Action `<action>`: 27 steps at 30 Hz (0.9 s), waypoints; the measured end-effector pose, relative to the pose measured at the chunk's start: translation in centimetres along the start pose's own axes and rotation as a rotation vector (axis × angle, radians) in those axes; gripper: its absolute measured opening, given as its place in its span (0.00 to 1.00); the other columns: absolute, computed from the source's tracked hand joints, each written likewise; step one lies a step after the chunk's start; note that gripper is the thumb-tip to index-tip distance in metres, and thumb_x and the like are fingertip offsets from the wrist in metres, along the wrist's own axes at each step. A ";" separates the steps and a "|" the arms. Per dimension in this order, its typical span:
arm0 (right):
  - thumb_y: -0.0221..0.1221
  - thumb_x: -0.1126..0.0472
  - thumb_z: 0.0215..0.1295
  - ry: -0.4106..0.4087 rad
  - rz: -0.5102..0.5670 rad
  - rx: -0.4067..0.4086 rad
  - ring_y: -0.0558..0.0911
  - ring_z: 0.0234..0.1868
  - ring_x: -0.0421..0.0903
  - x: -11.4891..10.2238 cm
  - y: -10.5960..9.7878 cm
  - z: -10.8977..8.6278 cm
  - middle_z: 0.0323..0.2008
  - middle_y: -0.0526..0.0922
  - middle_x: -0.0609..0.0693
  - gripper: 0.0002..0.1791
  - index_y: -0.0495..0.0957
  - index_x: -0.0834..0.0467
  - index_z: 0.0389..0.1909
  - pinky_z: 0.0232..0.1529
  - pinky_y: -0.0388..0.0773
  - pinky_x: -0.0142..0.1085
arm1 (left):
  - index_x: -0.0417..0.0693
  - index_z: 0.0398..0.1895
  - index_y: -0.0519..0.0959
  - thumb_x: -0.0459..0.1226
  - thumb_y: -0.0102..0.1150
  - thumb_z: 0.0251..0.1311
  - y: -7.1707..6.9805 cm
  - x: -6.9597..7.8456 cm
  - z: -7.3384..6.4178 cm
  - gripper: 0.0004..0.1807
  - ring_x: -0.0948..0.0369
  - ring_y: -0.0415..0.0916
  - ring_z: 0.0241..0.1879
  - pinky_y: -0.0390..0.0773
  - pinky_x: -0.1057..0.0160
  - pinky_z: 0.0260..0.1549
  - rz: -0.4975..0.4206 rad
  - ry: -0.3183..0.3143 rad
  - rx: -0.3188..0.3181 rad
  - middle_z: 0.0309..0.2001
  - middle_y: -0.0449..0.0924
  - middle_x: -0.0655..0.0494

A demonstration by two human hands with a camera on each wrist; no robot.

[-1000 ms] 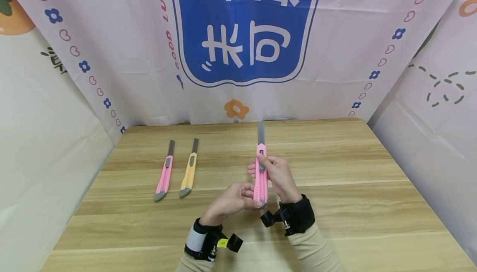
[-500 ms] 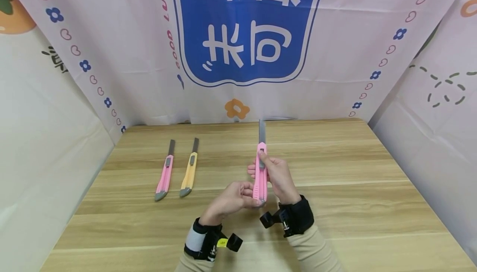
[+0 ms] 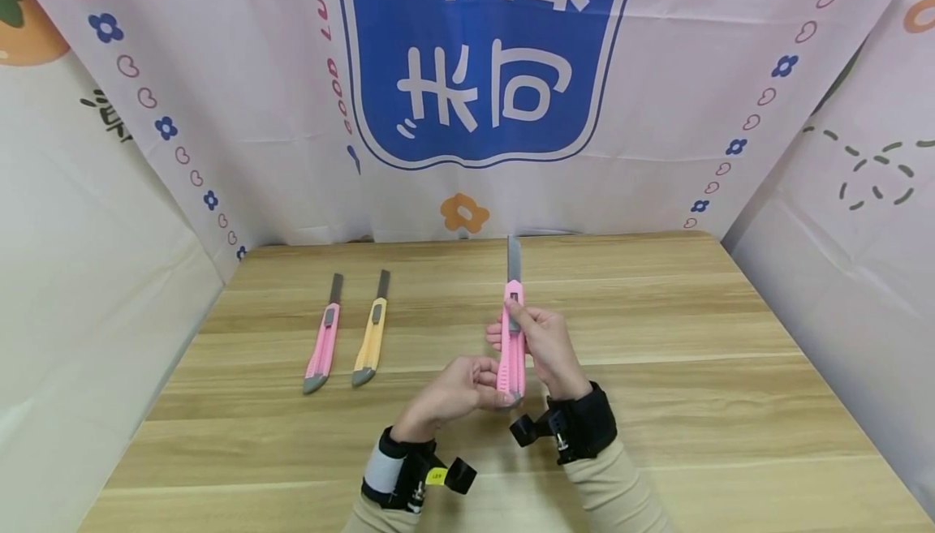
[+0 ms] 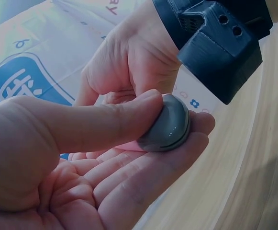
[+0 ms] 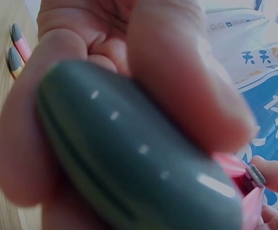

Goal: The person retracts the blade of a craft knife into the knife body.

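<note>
Held pink utility knife (image 3: pixel 513 367): right of the yellow utility knife (image 3: pixel 371 338).
Left grip (image 3: pixel 463 387): I see it pinching the grey end cap (image 4: pixel 171 125).
Right grip (image 3: pixel 548 348): holding same knife, thumb at slider (image 5: pixel 257 176).

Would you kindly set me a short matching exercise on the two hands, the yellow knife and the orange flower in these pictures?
1. Left hand
2. Right hand
3. Yellow knife
4. Orange flower

A. lying on the table
B. gripping a pink knife near its slider
C. printed on the cloth behind
D. pinching that same knife's grey end

Pairs: 1-D, 2-B, 3-A, 4-C.
</note>
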State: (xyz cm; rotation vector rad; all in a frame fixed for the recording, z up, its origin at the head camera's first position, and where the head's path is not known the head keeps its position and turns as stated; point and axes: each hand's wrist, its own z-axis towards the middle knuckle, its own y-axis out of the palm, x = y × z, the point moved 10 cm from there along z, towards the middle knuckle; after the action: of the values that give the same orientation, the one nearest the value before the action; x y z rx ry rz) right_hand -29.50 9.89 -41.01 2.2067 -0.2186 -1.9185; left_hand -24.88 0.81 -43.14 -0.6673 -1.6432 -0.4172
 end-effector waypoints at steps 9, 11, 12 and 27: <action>0.55 0.58 0.66 -0.004 0.006 -0.014 0.86 0.30 0.43 -0.2 0.4 0.0 0.22 0.87 0.45 0.22 0.74 0.77 0.46 0.34 0.86 0.33 | 0.28 0.46 0.74 0.26 0.59 0.53 -0.3 -0.2 -0.1 0.16 0.56 0.82 0.38 0.83 0.63 0.41 0.012 -0.019 0.023 0.42 0.83 0.32; 0.55 0.58 0.66 -0.002 0.002 -0.015 0.86 0.31 0.44 -0.2 0.4 -0.1 0.23 0.87 0.46 0.22 0.74 0.76 0.47 0.34 0.86 0.33 | 0.28 0.46 0.74 0.26 0.59 0.53 -0.3 -0.2 -0.1 0.16 0.55 0.82 0.39 0.83 0.62 0.42 0.009 -0.018 0.024 0.43 0.83 0.32; 0.56 0.57 0.66 -0.001 0.001 -0.014 0.86 0.31 0.44 -0.1 0.4 -0.1 0.24 0.87 0.46 0.23 0.74 0.76 0.47 0.34 0.86 0.33 | 0.28 0.47 0.74 0.26 0.59 0.53 -0.4 -0.2 -0.1 0.17 0.55 0.82 0.39 0.83 0.62 0.42 0.006 -0.018 0.026 0.43 0.83 0.32; 0.54 0.48 0.65 0.065 -0.042 0.018 0.86 0.31 0.44 1.0 -0.1 0.3 0.23 0.87 0.47 0.28 0.77 0.73 0.44 0.36 0.86 0.36 | 0.32 0.48 0.74 0.28 0.59 0.54 -0.8 -0.3 -0.1 0.17 0.57 0.82 0.39 0.82 0.58 0.46 -0.009 -0.035 0.061 0.43 0.83 0.36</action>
State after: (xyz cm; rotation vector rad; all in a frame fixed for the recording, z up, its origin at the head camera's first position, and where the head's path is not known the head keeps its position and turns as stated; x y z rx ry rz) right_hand -29.69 9.73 -42.00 2.2985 -0.1810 -1.8701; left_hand -25.31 0.06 -43.35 -0.6243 -1.6862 -0.3623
